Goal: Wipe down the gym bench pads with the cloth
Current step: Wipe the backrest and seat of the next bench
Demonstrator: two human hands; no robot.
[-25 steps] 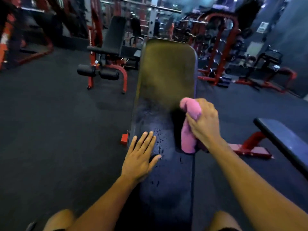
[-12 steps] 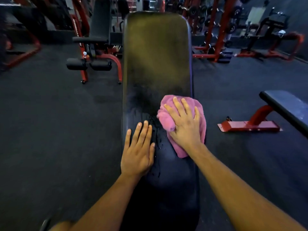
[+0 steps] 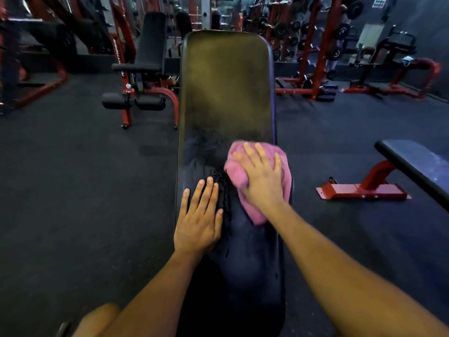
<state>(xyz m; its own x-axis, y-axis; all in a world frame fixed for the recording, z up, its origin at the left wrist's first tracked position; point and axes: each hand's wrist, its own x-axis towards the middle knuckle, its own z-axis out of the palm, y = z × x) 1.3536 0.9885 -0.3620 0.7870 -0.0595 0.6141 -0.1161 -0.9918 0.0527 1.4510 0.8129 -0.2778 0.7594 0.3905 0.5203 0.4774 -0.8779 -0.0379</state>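
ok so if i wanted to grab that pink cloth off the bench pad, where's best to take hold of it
Probably the bunched fold at the left edge of the pink cloth, coming from the left over the bench pad. That edge stands up in a thick ridge clear of the right hand, which presses flat on the cloth's middle. The left hand rests flat on the pad just beside it, so its fingers could pinch it.

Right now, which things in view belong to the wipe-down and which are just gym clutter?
In the job:
- bench pad, wet with droplets mid-length
- pink cloth, flat on the pad
- right hand, pressing the cloth
- left hand, flat on the pad's left edge

Just lying about:
- red-framed bench, right
- adjustable bench, left rear
- dumbbell rack, rear right
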